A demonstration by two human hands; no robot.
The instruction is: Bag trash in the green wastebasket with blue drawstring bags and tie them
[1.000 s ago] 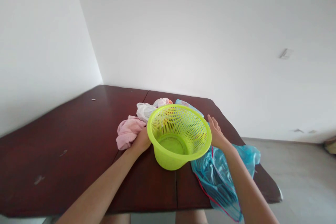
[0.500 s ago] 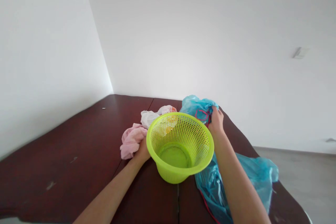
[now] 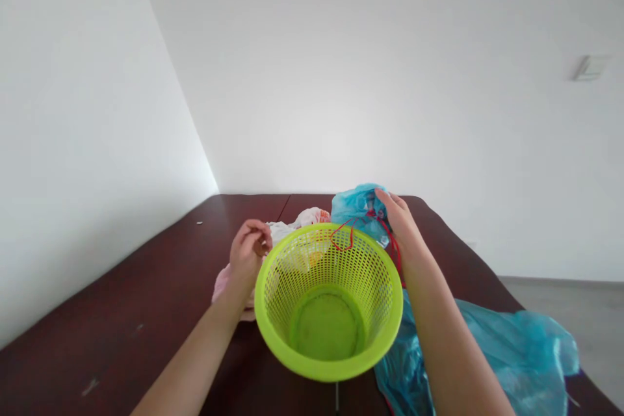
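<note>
A lime-green mesh basket (image 3: 327, 367) stands in front of me, its open top towards me and nothing visible inside. My left hand (image 3: 249, 248) is raised beside its left rim, fingers loosely curled with a gap to the thumb and nothing visible in them. Beneath that wrist lies a crumpled pink cloth (image 3: 221, 283), partly hidden. My right hand (image 3: 396, 213) grips a bunched blue plastic bag (image 3: 355, 203) behind the basket's right rim. The bag's red drawstring (image 3: 344, 247) loops over the rim and also hangs by the right wrist.
A white plastic bag (image 3: 281, 230) with orange print lies behind the basket. Another blue plastic sheet or bag (image 3: 524, 351) spreads under my right forearm towards the table's right edge. The dark red-brown table (image 3: 160, 299) meets white walls at the back and left.
My left hand has come off the pink cloth and risen beside the basket's rim. The right hand still grips the blue bag, whose red drawstring now hangs over the rim. The view has shifted slightly.
</note>
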